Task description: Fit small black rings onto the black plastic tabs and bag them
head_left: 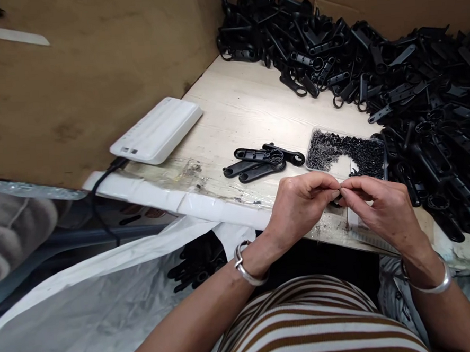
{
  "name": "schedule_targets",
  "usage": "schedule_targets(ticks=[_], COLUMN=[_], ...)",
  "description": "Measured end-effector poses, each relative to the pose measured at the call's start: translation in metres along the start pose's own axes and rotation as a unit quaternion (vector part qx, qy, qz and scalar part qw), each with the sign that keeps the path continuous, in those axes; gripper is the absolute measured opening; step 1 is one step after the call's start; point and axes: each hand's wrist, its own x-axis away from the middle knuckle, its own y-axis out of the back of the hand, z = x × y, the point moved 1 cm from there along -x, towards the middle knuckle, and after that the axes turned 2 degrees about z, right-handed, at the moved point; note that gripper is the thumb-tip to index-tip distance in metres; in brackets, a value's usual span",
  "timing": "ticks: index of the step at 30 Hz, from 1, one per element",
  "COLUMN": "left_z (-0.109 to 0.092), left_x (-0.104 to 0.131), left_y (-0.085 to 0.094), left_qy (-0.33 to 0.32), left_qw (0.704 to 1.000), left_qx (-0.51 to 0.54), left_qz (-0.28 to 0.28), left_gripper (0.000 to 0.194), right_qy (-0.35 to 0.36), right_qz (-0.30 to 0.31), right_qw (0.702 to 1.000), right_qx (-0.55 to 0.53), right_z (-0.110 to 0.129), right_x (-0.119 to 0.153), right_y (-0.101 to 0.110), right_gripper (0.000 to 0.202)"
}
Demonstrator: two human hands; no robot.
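Observation:
My left hand (302,203) and my right hand (380,207) meet fingertip to fingertip just in front of a clear shallow tray (309,163). Both are closed in a pinch, and what sits between the fingertips is too small to name. A bit of something dark shows below the fingers. In the tray lie tiny silvery pieces (321,148) on the left and small black pieces (367,152) on the right. Left of the tray, several black plastic handle-like parts with ring ends (254,164) rest in a small stack.
A large heap of similar black parts (371,66) covers the back and right of the table (234,107). A white power bank-like box (158,130) with a black cable lies at the left. Cardboard walls (92,62) enclose the table. Below it, a whitish bag (107,306) holds more black parts.

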Motion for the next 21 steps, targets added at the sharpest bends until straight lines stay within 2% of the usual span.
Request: schedule_targets(ticks=[5, 8, 10, 13, 15, 18, 21], left_z=[0.002, 0.002, 0.001, -0.001, -0.001, 0.0, 0.004], left_x=[-0.003, -0.002, 0.001, 0.005, 0.008, 0.007, 0.004], left_y=[-0.005, -0.003, 0.001, 0.008, 0.01, 0.004, -0.004], left_qy=[-0.001, -0.015, -0.049, -0.121, -0.143, -0.138, -0.124], left_qw=[1.0, 0.999, 0.995, 0.967, 0.94, 0.904, 0.879], left_qx=[-0.003, -0.016, -0.073, -0.219, -0.303, -0.385, -0.43], left_qz=[0.002, 0.035, 0.048, 0.041, 0.058, 0.124, 0.162], left_gripper=[0.01, 0.01, 0.011, 0.013, 0.014, 0.016, 0.018], right_qy=[-0.016, -0.069, -0.112, -0.171, -0.208, -0.251, -0.255], right_qz=[-0.021, -0.013, -0.002, 0.005, 0.001, -0.009, -0.009], right_qw=[0.999, 0.997, 0.99, 0.973, 0.957, 0.937, 0.94], right_qx=[0.034, -0.024, -0.081, -0.157, -0.202, -0.243, -0.225], right_z=[-0.002, -0.009, -0.014, -0.021, -0.024, -0.026, -0.029], right_x=[-0.002, 0.001, 0.005, 0.014, 0.02, 0.03, 0.039], right_y=[-0.001, -0.003, -0.004, -0.005, -0.006, -0.01, -0.017], right_gripper=[0.013, 0.009, 0.007, 0.011, 0.014, 0.016, 0.016])
